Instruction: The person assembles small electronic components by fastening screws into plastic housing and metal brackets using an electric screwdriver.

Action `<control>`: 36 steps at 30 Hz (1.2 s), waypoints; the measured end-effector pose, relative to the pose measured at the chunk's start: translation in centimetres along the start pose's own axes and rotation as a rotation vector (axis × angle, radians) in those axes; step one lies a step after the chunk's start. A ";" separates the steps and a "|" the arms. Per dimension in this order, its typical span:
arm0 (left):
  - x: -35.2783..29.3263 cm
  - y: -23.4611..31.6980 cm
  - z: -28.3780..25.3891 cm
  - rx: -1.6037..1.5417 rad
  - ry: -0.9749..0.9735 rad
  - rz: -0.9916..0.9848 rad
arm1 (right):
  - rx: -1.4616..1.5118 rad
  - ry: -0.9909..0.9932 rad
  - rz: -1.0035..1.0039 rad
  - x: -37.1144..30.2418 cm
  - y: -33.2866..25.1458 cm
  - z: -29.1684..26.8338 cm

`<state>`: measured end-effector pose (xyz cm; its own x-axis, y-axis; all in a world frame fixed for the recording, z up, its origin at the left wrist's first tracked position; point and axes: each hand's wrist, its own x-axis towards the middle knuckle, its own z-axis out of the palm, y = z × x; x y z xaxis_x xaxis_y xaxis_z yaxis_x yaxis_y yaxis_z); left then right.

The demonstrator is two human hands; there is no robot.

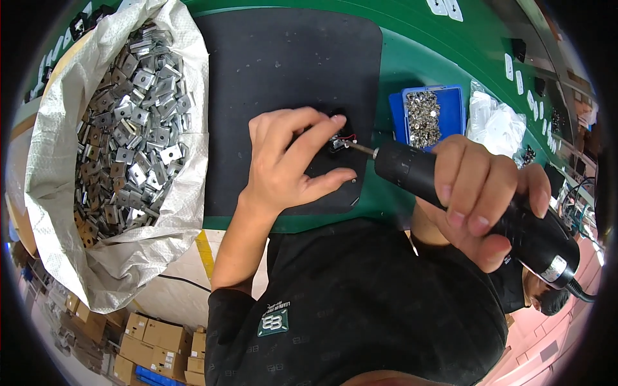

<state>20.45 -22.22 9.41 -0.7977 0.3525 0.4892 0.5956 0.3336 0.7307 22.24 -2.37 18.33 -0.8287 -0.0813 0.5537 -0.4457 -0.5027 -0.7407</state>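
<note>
My right hand is wrapped round a black electric screwdriver, which lies nearly level with its bit pointing left. The tip of the bit meets a small black part with a bit of red wire and some bright metal on it. Around that part curls my left hand, index fingertip on its far side and thumb on the near side. The fingers partly cover the part, so its full shape is hidden. Beneath it lies a dark work mat.
On the left stands a white woven sack full of bent metal clips with holes. A blue bin of small screws sits right of the mat, beside a clear plastic bag. The screwdriver's cable trails off right.
</note>
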 end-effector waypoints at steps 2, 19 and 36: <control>-0.1 0.2 0.4 0.004 0.078 0.045 | 0.024 -0.010 -0.008 0.1 -0.1 -0.1; -0.6 -0.2 0.0 0.006 0.095 0.145 | 0.105 0.020 0.013 0.0 0.3 0.5; -0.4 -0.4 -0.5 0.244 -0.292 -0.108 | -0.043 -0.027 0.061 -1.0 1.8 -1.4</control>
<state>20.52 -22.92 9.15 -0.8176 0.5260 0.2342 0.5427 0.5681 0.6186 21.76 -1.95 15.93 -0.8457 -0.1343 0.5165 -0.4092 -0.4583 -0.7890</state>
